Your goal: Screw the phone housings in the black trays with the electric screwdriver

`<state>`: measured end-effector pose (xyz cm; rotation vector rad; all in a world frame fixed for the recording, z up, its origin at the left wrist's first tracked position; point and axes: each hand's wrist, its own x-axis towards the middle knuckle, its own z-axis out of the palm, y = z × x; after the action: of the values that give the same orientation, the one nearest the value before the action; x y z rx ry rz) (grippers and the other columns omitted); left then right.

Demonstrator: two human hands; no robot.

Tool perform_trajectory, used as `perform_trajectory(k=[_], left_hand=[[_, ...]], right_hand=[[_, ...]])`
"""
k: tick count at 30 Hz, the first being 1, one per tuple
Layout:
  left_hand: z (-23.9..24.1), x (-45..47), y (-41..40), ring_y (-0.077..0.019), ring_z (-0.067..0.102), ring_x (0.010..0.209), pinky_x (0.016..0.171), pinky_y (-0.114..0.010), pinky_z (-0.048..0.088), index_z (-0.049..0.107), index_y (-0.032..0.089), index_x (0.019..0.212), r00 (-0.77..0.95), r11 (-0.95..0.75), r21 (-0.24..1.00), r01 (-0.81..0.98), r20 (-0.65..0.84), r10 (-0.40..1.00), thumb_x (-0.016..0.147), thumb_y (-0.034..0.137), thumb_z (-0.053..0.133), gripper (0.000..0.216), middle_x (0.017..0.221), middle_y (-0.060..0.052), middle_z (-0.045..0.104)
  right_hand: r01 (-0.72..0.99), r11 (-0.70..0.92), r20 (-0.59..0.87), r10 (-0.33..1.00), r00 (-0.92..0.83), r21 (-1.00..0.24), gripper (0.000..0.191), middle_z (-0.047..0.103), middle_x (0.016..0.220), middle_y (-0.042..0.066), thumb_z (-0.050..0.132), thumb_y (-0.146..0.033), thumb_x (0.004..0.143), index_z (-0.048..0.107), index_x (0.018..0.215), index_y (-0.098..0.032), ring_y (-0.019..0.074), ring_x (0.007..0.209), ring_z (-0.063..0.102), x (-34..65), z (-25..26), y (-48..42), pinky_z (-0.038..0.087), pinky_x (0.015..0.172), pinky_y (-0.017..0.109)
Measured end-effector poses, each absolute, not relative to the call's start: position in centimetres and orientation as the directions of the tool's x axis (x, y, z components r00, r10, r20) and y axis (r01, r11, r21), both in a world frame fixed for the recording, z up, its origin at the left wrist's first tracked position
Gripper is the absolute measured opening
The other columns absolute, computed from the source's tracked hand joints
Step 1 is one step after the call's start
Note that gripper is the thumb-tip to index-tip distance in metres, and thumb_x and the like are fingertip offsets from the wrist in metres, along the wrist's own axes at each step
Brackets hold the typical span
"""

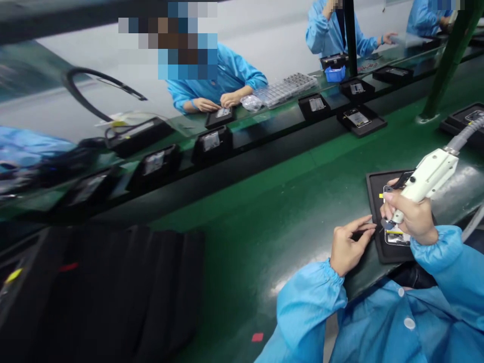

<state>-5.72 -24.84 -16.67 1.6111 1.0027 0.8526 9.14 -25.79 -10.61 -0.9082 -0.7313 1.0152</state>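
My right hand [412, 214] grips a white handheld tool [431, 174] with a grey corrugated hose. The tool slants down over a phone-sized device [397, 238] with its inside exposed, and my hand covers part of it. Under the device lies a black tray [389, 253] near the table's front edge. At the tray's left edge is my left hand [347, 246], thumb and fingertips drawn together on the rim. Whether a small part is between those fingertips cannot be made out.
A stack of black trays [124, 292] fills the lower left. Along the line [260, 138] stand several trays with devices. Across it, a co-worker's hands [219, 102] work at one, beside a clear compartment tray [285, 91]. A green post [449, 65] rises at right.
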Motion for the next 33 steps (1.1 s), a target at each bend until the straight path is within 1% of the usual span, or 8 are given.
perform_trajectory(k=[4, 9, 14, 21, 24, 28, 30, 33], left_hand=[[-17.1, -5.4, -24.9, -0.0191, 0.073, 0.078, 0.084, -0.032, 0.057, 0.067, 0.017, 0.107, 0.376, -0.175, 0.972, 0.157, 0.105, 0.921, 0.075, 0.022, 0.071, 0.032, 0.083, -0.004, 0.077], [-17.4, -5.3, -25.1, -0.017, 0.072, 0.075, 0.079, -0.028, 0.056, 0.064, 0.016, 0.11, 0.389, -0.153, 0.976, 0.152, 0.083, 0.918, 0.074, 0.021, 0.071, 0.037, 0.08, -0.002, 0.077], [-17.6, -5.3, -25.2, -0.0173, 0.072, 0.077, 0.083, -0.029, 0.056, 0.064, 0.016, 0.112, 0.409, -0.145, 0.979, 0.146, 0.074, 0.91, 0.073, 0.021, 0.073, 0.04, 0.081, -0.002, 0.077], [-17.6, -5.1, -25.2, -0.0175, 0.072, 0.075, 0.083, -0.03, 0.056, 0.063, 0.017, 0.113, 0.397, -0.133, 0.981, 0.14, 0.067, 0.915, 0.073, 0.022, 0.074, 0.042, 0.08, -0.001, 0.077], [-17.6, -5.0, -25.3, -0.0167, 0.071, 0.074, 0.081, -0.03, 0.056, 0.062, 0.018, 0.113, 0.397, -0.125, 0.984, 0.125, 0.066, 0.916, 0.072, 0.023, 0.075, 0.043, 0.078, -0.001, 0.076], [-17.9, -5.4, -25.0, -0.018, 0.069, 0.085, 0.077, -0.03, 0.056, 0.06, 0.019, 0.119, 0.41, -0.097, 0.991, 0.087, 0.054, 0.91, 0.066, 0.026, 0.08, 0.058, 0.092, -0.005, 0.074], [-18.2, -5.7, -24.7, -0.0174, 0.068, 0.086, 0.073, -0.028, 0.057, 0.06, 0.019, 0.118, 0.379, -0.043, 0.997, 0.07, 0.013, 0.925, 0.067, 0.023, 0.077, 0.054, 0.096, -0.006, 0.072], [-18.7, -6.0, -24.1, -0.0144, 0.067, 0.079, 0.064, -0.024, 0.055, 0.06, 0.016, 0.114, 0.301, 0.043, 0.997, 0.069, -0.062, 0.952, 0.07, 0.02, 0.071, 0.046, 0.094, -0.007, 0.07]], right_hand=[[-0.322, 0.24, 0.134, 0.939, 0.318, -0.916, 0.029, 0.05, 0.046, -0.007, 0.073, -0.027, 0.072, 0.054, 0.091, -0.017, 0.0137, 0.036, 0.049, 8.6, -11.5, -25.5, 0.045, 0.043, 0.027], [-0.236, 0.227, 0.157, 0.947, 0.279, -0.945, 0.023, 0.053, 0.047, -0.006, 0.069, -0.026, 0.076, 0.054, 0.092, -0.017, 0.0137, 0.04, 0.052, 8.3, -12.0, -25.6, 0.045, 0.045, 0.026], [-0.207, 0.234, 0.169, 0.942, 0.291, -0.95, 0.022, 0.053, 0.048, -0.006, 0.068, -0.027, 0.077, 0.055, 0.09, -0.017, 0.0135, 0.042, 0.053, 8.3, -12.2, -25.6, 0.046, 0.048, 0.026], [-0.181, 0.237, 0.181, 0.942, 0.283, -0.954, 0.021, 0.053, 0.047, -0.006, 0.067, -0.026, 0.077, 0.054, 0.09, -0.017, 0.0135, 0.041, 0.053, 8.1, -12.3, -25.5, 0.046, 0.049, 0.026], [-0.175, 0.236, 0.181, 0.943, 0.281, -0.956, 0.023, 0.053, 0.047, -0.006, 0.067, -0.028, 0.076, 0.054, 0.091, -0.017, 0.0137, 0.041, 0.053, 8.0, -11.9, -25.7, 0.047, 0.049, 0.027], [-0.113, 0.212, 0.171, 0.941, 0.292, -0.971, 0.029, 0.053, 0.045, -0.004, 0.071, -0.035, 0.073, 0.055, 0.089, -0.017, 0.0148, 0.039, 0.052, 8.6, -11.1, -25.9, 0.047, 0.046, 0.027], [-0.057, 0.184, 0.16, 0.942, 0.293, -0.981, 0.03, 0.053, 0.045, -0.003, 0.072, -0.037, 0.071, 0.057, 0.087, -0.016, 0.0144, 0.037, 0.051, 9.1, -11.0, -26.0, 0.046, 0.043, 0.027], [0.008, 0.148, 0.142, 0.938, 0.315, -0.989, 0.029, 0.053, 0.045, -0.002, 0.074, -0.035, 0.069, 0.06, 0.084, -0.015, 0.0141, 0.036, 0.05, 9.8, -11.5, -25.8, 0.045, 0.042, 0.026]])
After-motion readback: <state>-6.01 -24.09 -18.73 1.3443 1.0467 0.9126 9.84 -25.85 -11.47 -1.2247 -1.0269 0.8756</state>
